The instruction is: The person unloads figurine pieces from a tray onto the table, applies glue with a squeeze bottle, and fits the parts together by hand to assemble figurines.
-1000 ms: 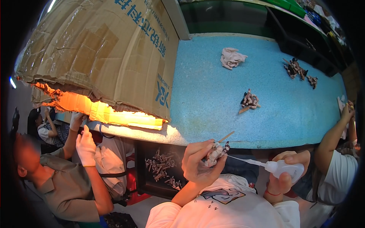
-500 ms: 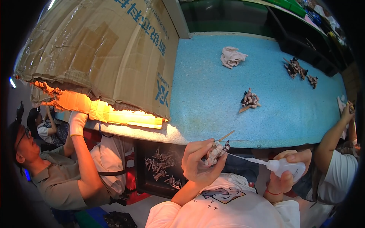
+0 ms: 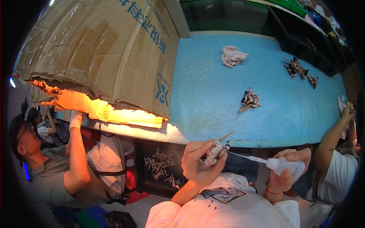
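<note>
Bottle [image 3: 286, 166] nozzle stays at the figurine [image 3: 215, 151] pinched in left fingers [image 3: 201, 148].

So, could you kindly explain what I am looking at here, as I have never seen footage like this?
There is no machine: a person wears a wide fisheye camera on the head, looking down at their own two bare hands, so straight edges bend near the rim. The left hand holds a small grey figure-like part on a thin stick. The right hand holds a white squeeze bottle, its long thin nozzle aimed at that part. Ahead lies a blue table bearing a crumpled cloth, small heaps of similar parts, and a big cardboard box. Below the table's edge is a black tray of parts. Other people work on both sides.
</note>
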Motion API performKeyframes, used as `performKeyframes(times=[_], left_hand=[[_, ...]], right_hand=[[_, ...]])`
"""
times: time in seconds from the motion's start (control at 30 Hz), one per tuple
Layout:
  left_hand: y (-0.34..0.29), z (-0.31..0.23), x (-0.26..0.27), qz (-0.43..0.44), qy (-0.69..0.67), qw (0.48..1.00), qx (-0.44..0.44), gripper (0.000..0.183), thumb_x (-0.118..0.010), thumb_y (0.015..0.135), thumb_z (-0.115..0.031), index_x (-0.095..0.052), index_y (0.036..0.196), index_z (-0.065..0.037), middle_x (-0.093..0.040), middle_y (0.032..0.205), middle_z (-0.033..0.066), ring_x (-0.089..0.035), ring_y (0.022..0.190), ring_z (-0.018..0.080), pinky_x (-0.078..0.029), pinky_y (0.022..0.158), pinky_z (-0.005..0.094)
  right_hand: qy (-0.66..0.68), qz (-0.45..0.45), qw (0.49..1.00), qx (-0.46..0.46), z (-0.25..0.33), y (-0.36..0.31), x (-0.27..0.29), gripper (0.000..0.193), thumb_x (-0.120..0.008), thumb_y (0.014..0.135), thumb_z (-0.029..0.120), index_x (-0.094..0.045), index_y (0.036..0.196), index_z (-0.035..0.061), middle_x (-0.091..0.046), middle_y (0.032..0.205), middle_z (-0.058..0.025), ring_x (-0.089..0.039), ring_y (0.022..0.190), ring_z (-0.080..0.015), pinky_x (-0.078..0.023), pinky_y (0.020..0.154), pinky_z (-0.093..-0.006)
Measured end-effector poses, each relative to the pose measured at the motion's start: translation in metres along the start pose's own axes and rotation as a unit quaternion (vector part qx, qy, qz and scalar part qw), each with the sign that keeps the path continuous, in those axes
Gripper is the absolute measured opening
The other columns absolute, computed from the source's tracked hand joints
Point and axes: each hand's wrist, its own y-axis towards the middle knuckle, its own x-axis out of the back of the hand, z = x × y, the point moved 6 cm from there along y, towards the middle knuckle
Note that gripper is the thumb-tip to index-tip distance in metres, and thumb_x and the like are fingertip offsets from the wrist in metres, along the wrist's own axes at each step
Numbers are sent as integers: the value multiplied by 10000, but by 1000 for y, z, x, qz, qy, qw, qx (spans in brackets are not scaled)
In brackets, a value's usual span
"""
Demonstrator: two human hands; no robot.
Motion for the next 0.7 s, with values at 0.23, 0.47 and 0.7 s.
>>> performKeyframes(times=[0.23, 0.47, 0.7], left_hand=[[-2, 2, 1, 1, 8, 1000, 15, 482, -718, 559, 69, -520, 996, 30, -563, 881, 153, -576, 738, 206, -495, 628, 276], [-2, 3, 0, 0, 9, 1000, 17, 477, -717, 563, 68, -520, 996, 31, -563, 877, 152, -576, 738, 205, -495, 624, 275], [-1, 4, 1, -3, 5, 999, 35, 458, -713, 561, 74, -535, 981, 37, -565, 858, 136, -570, 729, 192, -477, 618, 263]], right_hand=[[7, -6, 1000, 14, -2, -2, 3, 421, -651, 680, 312, -388, 829, 19, -484, 644, -97, -515, 546, -151, -405, 485, -199], [6, 11, 1000, 10, -3, -1, 2, 414, -651, 689, 307, -390, 833, 21, -479, 646, -90, -521, 554, -155, -410, 493, -195], [31, 18, 999, 17, -2, -2, 0, 400, -648, 703, 292, -385, 854, 31, -474, 666, -76, -528, 606, -155, -414, 501, -194]])
